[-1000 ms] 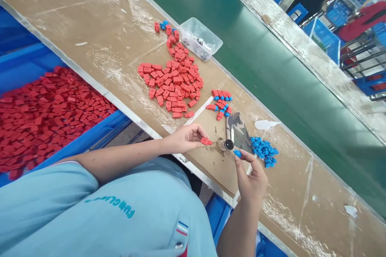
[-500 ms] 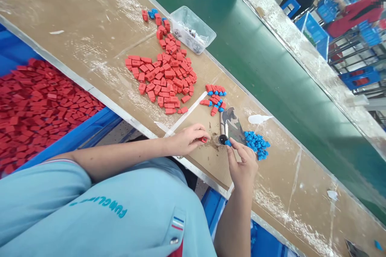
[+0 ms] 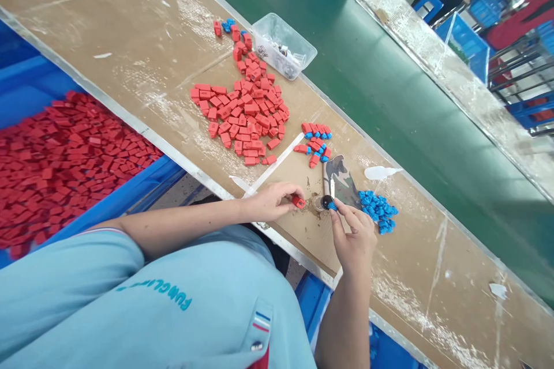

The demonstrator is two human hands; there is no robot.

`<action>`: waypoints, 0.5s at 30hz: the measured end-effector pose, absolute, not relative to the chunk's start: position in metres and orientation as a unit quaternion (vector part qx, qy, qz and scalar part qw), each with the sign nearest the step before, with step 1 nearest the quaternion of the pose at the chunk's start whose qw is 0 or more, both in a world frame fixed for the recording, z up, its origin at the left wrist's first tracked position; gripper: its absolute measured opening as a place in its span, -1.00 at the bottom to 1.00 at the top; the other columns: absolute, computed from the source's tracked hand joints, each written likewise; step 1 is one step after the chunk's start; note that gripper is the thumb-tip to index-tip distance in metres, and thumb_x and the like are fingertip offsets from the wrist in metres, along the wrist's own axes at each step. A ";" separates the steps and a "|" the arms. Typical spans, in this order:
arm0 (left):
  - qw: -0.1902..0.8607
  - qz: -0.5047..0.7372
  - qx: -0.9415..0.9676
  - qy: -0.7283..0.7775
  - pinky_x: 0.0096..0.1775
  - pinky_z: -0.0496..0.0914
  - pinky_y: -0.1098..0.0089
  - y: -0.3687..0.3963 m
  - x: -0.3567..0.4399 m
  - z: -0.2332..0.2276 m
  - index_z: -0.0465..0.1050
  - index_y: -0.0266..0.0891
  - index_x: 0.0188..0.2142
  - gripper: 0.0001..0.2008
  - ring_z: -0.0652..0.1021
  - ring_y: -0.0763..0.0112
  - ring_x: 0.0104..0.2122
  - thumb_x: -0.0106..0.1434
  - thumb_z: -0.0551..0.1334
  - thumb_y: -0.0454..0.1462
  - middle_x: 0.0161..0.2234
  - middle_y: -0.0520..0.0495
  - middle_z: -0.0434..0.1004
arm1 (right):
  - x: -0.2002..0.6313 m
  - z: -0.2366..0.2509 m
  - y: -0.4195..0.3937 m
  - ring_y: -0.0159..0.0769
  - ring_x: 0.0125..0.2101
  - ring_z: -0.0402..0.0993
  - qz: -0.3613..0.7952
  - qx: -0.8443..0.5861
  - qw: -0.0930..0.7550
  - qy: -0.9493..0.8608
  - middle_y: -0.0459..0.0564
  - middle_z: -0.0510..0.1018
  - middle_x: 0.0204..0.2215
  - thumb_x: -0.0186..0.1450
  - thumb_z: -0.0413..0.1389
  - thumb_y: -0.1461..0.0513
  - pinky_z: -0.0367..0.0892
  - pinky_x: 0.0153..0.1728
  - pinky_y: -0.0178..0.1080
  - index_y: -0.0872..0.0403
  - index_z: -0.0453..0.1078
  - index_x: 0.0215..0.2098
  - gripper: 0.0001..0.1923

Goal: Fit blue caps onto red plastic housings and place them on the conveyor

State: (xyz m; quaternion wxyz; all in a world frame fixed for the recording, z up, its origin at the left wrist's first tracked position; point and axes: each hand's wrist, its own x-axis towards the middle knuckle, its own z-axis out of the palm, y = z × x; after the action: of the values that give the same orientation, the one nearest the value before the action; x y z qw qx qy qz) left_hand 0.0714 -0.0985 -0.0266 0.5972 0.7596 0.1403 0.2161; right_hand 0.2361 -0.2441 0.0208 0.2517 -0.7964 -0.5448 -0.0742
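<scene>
My left hand (image 3: 279, 200) pinches a red plastic block (image 3: 298, 202) between thumb and fingers, just above the brown work surface. A small blue plastic piece (image 3: 332, 206) is pinched in my right hand (image 3: 355, 230), held against the black top of a small round container (image 3: 326, 202). A camouflage-patterned cloth or pouch (image 3: 340, 176) lies right behind that container. To the right of the cloth is a pile of blue pieces (image 3: 378, 210). Joined red-and-blue pieces (image 3: 317, 130) lie in short rows beyond my hands.
A heap of red blocks (image 3: 251, 112) spreads on the table to the left, beside a clear plastic box (image 3: 284, 46) of small parts. A blue crate (image 3: 82, 167) full of red blocks stands at lower left. A green conveyor belt (image 3: 367, 81) runs along the far side.
The view has shifted slightly, so the table's things appear further right. My right hand has brought the blue piece onto the black top; the red block in my left hand is turned more into view.
</scene>
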 end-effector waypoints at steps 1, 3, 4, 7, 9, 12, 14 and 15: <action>0.596 0.216 0.761 0.139 -0.15 0.41 0.41 -0.098 0.071 -0.026 0.39 -0.29 -0.24 -0.86 0.50 0.41 -0.27 0.17 0.20 -0.43 -0.29 -0.06 0.51 | 0.236 0.022 -0.244 -0.23 -0.30 0.48 -0.070 -0.797 0.258 -0.541 0.02 0.60 -0.35 0.33 0.05 0.06 0.27 -0.15 -0.13 0.00 0.55 -0.21 -0.71; 0.594 0.214 0.764 0.134 -0.17 0.41 0.41 -0.097 0.071 -0.026 0.38 -0.30 -0.24 -0.87 0.50 0.41 -0.29 0.18 0.20 -0.41 -0.29 -0.07 0.50 | 0.233 0.024 -0.245 -0.23 -0.29 0.49 -0.051 -0.802 0.282 -0.524 0.01 0.61 -0.35 0.30 0.09 0.07 0.30 -0.16 -0.14 0.01 0.55 -0.22 -0.74; 0.593 0.212 0.766 0.130 -0.18 0.41 0.41 -0.097 0.071 -0.025 0.37 -0.30 -0.23 -0.88 0.49 0.41 -0.30 0.20 0.19 -0.39 -0.29 -0.08 0.50 | 0.232 0.025 -0.245 -0.23 -0.30 0.50 -0.035 -0.806 0.302 -0.509 0.01 0.61 -0.35 0.29 0.11 0.08 0.32 -0.17 -0.16 0.02 0.54 -0.22 -0.75; 0.583 0.194 0.783 0.102 -0.18 0.40 0.40 -0.097 0.071 -0.024 0.36 -0.31 -0.14 -0.83 0.50 0.39 -0.28 0.28 0.10 -0.37 -0.25 -0.13 0.50 | 0.222 0.029 -0.249 -0.27 -0.32 0.51 0.028 -0.807 0.373 -0.457 -0.01 0.60 -0.34 0.25 0.15 0.11 0.37 -0.21 -0.19 0.04 0.51 -0.21 -0.78; 0.569 0.180 0.798 0.078 -0.12 0.39 0.37 -0.097 0.070 -0.024 0.36 -0.30 -0.06 -0.77 0.50 0.34 -0.20 0.32 0.04 -0.36 -0.19 -0.18 0.51 | 0.214 0.028 -0.251 -0.28 -0.33 0.51 0.067 -0.799 0.400 -0.445 -0.02 0.60 -0.34 0.24 0.16 0.13 0.39 -0.21 -0.19 0.04 0.50 -0.19 -0.78; 0.563 0.172 0.807 0.051 -0.02 0.35 0.33 -0.097 0.070 -0.025 0.34 -0.28 0.03 -0.71 0.49 0.29 -0.07 0.36 0.00 -0.34 -0.07 -0.23 0.50 | 0.202 0.024 -0.252 -0.28 -0.32 0.50 0.099 -0.784 0.400 -0.464 -0.04 0.59 -0.35 0.25 0.17 0.14 0.40 -0.20 -0.18 0.01 0.50 -0.17 -0.79; 0.567 0.171 0.805 0.034 0.02 0.34 0.32 -0.097 0.070 -0.026 0.34 -0.28 0.06 -0.69 0.47 0.28 -0.02 0.38 -0.01 -0.33 -0.02 -0.26 0.48 | 0.196 0.021 -0.250 -0.27 -0.31 0.51 0.107 -0.778 0.396 -0.476 -0.04 0.60 -0.34 0.26 0.16 0.15 0.39 -0.19 -0.17 0.00 0.50 -0.17 -0.80; 0.568 0.171 0.805 0.026 0.03 0.34 0.31 -0.097 0.069 -0.026 0.33 -0.29 0.06 -0.68 0.47 0.27 0.00 0.38 -0.01 -0.33 -0.01 -0.27 0.48 | 0.194 0.019 -0.249 -0.27 -0.31 0.51 0.108 -0.775 0.396 -0.480 -0.04 0.61 -0.32 0.26 0.16 0.15 0.40 -0.18 -0.16 0.00 0.50 -0.17 -0.80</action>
State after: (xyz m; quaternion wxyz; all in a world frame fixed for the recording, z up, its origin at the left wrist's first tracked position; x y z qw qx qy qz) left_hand 0.0695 -0.0970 -0.0260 0.5679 0.8048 0.0264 0.1707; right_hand 0.1944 -0.2490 0.0194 0.3957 -0.7754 -0.4800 0.1084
